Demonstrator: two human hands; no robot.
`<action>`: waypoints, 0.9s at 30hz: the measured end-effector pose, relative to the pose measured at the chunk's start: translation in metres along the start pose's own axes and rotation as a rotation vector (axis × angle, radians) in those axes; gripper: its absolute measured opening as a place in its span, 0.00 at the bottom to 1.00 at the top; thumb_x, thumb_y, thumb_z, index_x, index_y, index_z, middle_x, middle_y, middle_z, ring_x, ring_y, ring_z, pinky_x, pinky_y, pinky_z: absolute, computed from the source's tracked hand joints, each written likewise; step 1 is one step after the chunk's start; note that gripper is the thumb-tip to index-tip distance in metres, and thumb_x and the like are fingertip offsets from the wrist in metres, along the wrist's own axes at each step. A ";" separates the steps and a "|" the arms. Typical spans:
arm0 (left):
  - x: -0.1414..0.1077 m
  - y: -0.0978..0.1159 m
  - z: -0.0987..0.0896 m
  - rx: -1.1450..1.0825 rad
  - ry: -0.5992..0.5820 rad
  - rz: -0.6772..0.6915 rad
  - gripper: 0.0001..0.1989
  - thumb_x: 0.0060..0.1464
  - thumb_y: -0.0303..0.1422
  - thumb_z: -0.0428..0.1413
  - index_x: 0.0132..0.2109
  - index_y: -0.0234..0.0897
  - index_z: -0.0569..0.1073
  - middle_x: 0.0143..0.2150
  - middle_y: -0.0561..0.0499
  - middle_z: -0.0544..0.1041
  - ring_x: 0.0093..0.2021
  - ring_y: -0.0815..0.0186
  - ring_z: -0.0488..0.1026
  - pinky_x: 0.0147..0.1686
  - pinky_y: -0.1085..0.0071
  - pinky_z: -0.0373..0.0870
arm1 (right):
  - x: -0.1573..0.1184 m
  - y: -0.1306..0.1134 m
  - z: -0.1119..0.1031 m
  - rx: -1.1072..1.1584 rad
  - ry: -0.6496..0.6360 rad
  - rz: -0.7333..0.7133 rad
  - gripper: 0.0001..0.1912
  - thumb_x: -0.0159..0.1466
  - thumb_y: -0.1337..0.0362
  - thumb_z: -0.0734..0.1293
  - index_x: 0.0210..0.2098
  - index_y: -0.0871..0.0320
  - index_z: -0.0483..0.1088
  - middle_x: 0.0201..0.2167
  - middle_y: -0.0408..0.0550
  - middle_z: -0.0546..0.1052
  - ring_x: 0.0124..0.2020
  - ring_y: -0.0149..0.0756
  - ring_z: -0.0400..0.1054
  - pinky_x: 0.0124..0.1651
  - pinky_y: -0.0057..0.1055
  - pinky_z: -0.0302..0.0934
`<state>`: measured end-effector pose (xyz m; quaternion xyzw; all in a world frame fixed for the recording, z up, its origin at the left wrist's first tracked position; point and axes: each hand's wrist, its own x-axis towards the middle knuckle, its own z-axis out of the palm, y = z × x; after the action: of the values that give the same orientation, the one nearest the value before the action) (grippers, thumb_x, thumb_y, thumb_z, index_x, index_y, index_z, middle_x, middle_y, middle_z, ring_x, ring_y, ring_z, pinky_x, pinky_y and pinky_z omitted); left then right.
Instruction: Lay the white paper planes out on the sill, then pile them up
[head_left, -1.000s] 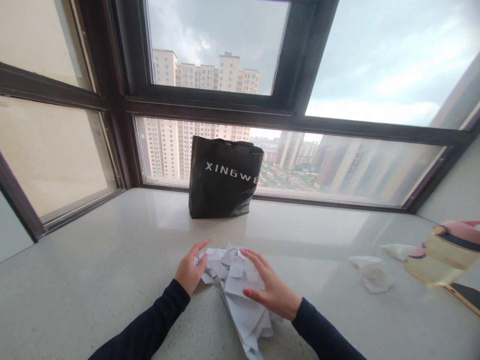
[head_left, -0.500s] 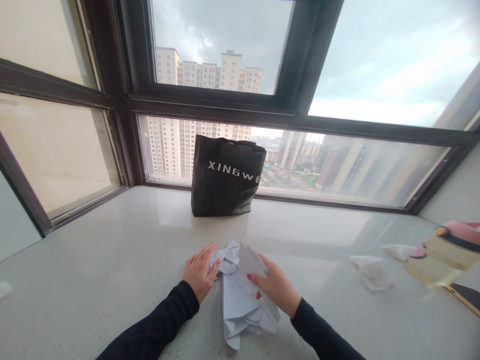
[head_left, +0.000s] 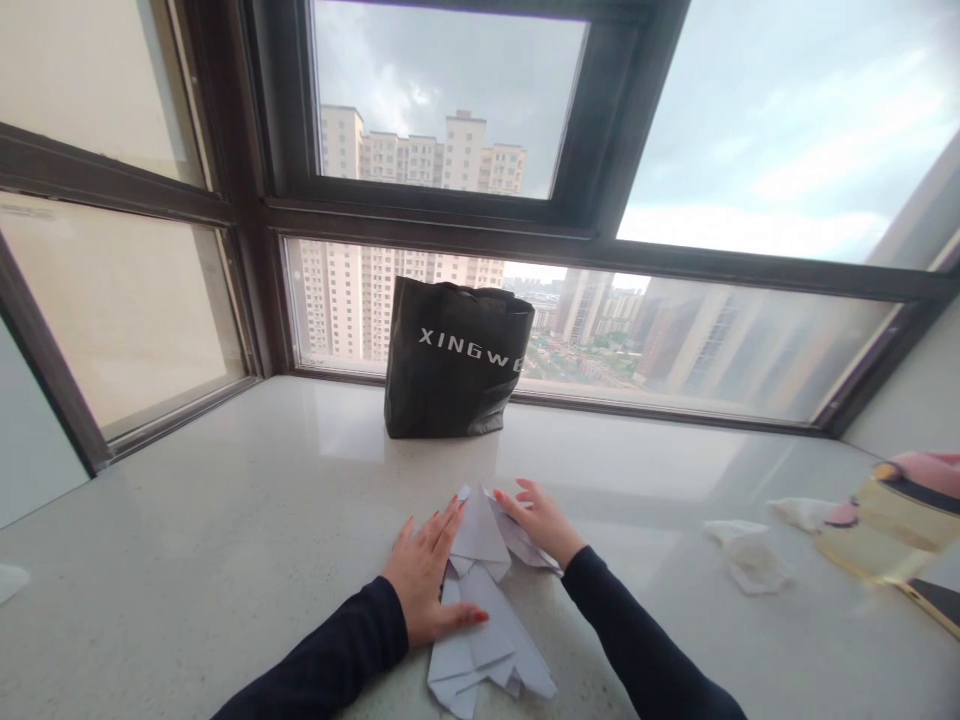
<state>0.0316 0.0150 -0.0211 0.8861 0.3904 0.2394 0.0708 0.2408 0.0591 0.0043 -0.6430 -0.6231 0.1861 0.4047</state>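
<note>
A piece of folded white paper (head_left: 476,535), with several creased layers and pointed flaps, lies on the pale speckled ledge in front of me. My left hand (head_left: 427,575) rests flat along its left side, fingers stretched toward the top and thumb reaching across the lower layers. At the upper right, my right hand (head_left: 541,522) grips a flap of the paper between thumb and fingers. Part of that flap is hidden under the hand. Both hands have red nails and dark sleeves.
A black bag (head_left: 457,365) with white lettering stands by the window. To the right are crumpled tissues (head_left: 750,560), a yellowish see-through bottle (head_left: 885,520) with a pink lid, and a phone-like dark object (head_left: 936,603). A white scrap (head_left: 11,580) lies far left.
The flap in my right hand has gone from upright to lower and outward to the right, showing a pointed top. My left hand has slid right and flattened onto the paper.
</note>
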 end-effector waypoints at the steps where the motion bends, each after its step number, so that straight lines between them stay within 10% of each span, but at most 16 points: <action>1: 0.000 -0.001 0.003 0.001 -0.018 -0.003 0.53 0.38 0.59 0.48 0.61 0.34 0.31 0.61 0.37 0.46 0.57 0.46 0.49 0.50 0.43 0.43 | -0.001 -0.002 0.002 0.014 -0.032 0.019 0.27 0.49 0.49 0.63 0.43 0.60 0.63 0.31 0.50 0.70 0.25 0.34 0.67 0.29 0.33 0.63; 12: 0.005 -0.007 -0.003 -0.222 0.201 0.079 0.47 0.44 0.44 0.56 0.60 0.34 0.34 0.61 0.39 0.41 0.60 0.54 0.42 0.55 0.57 0.48 | -0.025 -0.036 0.014 0.691 -0.373 -0.045 0.26 0.42 0.57 0.70 0.38 0.59 0.61 0.32 0.48 0.73 0.34 0.39 0.68 0.37 0.37 0.63; 19: 0.009 -0.010 -0.006 -0.257 0.442 0.015 0.29 0.51 0.26 0.44 0.59 0.34 0.44 0.59 0.40 0.51 0.57 0.56 0.50 0.54 0.57 0.50 | -0.021 -0.052 -0.023 0.329 -0.055 -0.310 0.15 0.54 0.62 0.61 0.41 0.60 0.65 0.38 0.52 0.72 0.39 0.40 0.66 0.42 0.38 0.60; 23: 0.007 -0.007 -0.015 -0.377 0.596 -0.086 0.25 0.49 0.21 0.39 0.55 0.33 0.54 0.55 0.43 0.59 0.55 0.60 0.55 0.53 0.60 0.52 | -0.057 -0.061 -0.035 -0.118 -0.338 -0.610 0.22 0.57 0.66 0.58 0.52 0.51 0.58 0.49 0.49 0.65 0.51 0.40 0.56 0.53 0.43 0.48; 27: 0.005 -0.004 -0.026 -0.515 0.685 -0.151 0.19 0.53 0.25 0.39 0.51 0.34 0.60 0.51 0.45 0.63 0.53 0.62 0.59 0.52 0.63 0.55 | -0.088 -0.062 -0.045 -0.377 -0.624 -0.674 0.43 0.48 0.50 0.65 0.58 0.50 0.43 0.58 0.51 0.52 0.58 0.51 0.41 0.56 0.54 0.30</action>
<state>0.0196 0.0202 0.0020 0.6779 0.3824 0.6034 0.1733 0.2205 -0.0444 0.0548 -0.3812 -0.9106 0.1125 0.1131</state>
